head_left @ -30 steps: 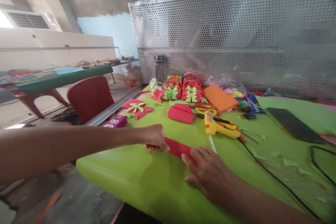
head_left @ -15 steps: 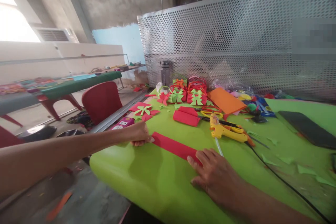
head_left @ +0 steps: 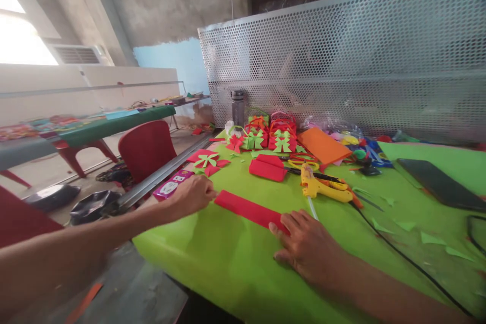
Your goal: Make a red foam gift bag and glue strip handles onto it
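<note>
Right hand [head_left: 307, 245] lies flat, fingers spread, palm down on the green table cover [head_left: 235, 263], fingertips pressing the near end of the red paper strip [head_left: 248, 209]. Left hand [head_left: 193, 195] at the strip's far-left end, fingers curled, tips pinching or pressing that end; can't tell which. Strip lies flat on the cover, running diagonally between the two hands.

Just beyond the right hand: yellow glue gun [head_left: 321, 187], lying on its side, black cord [head_left: 398, 253] trailing right. Next to it, folded red paper [head_left: 268, 167]. Left of that, a red and green paper flower [head_left: 207, 159].

Further back: row of red and green paper baskets [head_left: 271, 134], orange sheet [head_left: 322, 144], dark tablet [head_left: 436, 182] at right. Perforated metal screen [head_left: 341, 61] behind all of it. Red chair [head_left: 146, 149] off the table's left.
</note>
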A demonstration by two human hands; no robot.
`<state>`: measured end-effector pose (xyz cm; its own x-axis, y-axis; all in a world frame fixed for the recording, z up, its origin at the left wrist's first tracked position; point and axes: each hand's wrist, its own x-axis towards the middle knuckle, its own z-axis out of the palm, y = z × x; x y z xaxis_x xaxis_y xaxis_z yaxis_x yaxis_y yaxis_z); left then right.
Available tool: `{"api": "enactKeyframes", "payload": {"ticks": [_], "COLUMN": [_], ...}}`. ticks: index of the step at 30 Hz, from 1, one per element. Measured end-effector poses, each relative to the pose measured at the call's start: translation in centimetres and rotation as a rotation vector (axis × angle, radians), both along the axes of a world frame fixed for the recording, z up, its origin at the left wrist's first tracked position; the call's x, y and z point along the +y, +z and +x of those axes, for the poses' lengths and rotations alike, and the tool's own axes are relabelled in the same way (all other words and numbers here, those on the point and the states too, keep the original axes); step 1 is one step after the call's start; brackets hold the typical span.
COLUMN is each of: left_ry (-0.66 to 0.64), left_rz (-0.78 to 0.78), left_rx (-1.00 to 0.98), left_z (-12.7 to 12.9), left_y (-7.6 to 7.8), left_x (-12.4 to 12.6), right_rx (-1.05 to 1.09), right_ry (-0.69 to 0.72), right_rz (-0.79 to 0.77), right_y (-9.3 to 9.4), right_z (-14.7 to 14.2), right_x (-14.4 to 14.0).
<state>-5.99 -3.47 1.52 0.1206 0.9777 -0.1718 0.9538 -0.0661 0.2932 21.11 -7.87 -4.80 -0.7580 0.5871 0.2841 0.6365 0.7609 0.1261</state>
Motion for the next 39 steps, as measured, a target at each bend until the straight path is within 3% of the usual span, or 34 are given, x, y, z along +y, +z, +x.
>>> {"api": "enactKeyframes", "payload": {"ticks": [2, 3, 4, 5, 7, 13, 17, 21, 26, 29, 31, 36, 39], "left_ry": [-0.143, -0.271, -0.505, -0.659, -0.808, -0.806, -0.758, -0.732, -0.907, -1.018, -1.013, -0.9, -0.914], "left_rz": [0.095, 0.13, 0.186, 0.209, 0.169, 0.243, 0.275, 0.311, 0.356, 0.401, 0.494, 1.038, 1.091], "left_rx": [-0.017, -0.039, -0.035, -0.026, 0.018, 0.094, 0.158, 0.157, 0.091, 0.059, 0.084, 0.045, 0.121], "left_z": [1.9, 2.8, 3.6, 4.2, 4.8, 3.9, 4.0, 4.6, 5.4, 5.9, 6.3, 6.9, 6.6], "left_y": [-0.7, -1.2, -1.7, -2.1, -2.9, -4.5, -5.5, -5.7, -5.2, -5.7, -6.9, -10.3, -10.4], "left_x": [-1.5, -2.3, -3.0, -3.6, -4.2, -3.1, -1.9, -1.2, -0.7, -0.3, 0.2, 1.9, 2.5], "right_rx": [-0.009, -0.01, -0.007, -0.001, 0.009, -0.197, -0.352, -0.312, -0.148, -0.126, -0.164, -0.178, -0.032], "right_ry": [-0.012, -0.012, -0.009, 0.0, 0.013, -0.116, -0.107, -0.074, -0.054, -0.093, -0.133, -0.326, -0.263], "right_rz": [-0.036, -0.052, -0.063, -0.064, -0.039, 0.135, 0.19, 0.161, 0.016, -0.047, -0.044, 0.05, 0.1], "right_y": [0.3, 0.5, 0.5, 0.6, 0.5, 0.5, 1.3, 1.5, 2.0, 2.2, 1.8, 0.5, 1.0], "right_z": [-0.1, -0.1, -0.2, -0.2, -0.3, -0.4, -0.6, -0.7, -0.1, 0.3, 0.6, 1.1, 1.3], "right_x": [0.1, 0.1, 0.2, 0.1, 0.0, -0.5, -1.0, -0.7, -0.3, -0.5, -0.4, 1.0, 1.6]}}
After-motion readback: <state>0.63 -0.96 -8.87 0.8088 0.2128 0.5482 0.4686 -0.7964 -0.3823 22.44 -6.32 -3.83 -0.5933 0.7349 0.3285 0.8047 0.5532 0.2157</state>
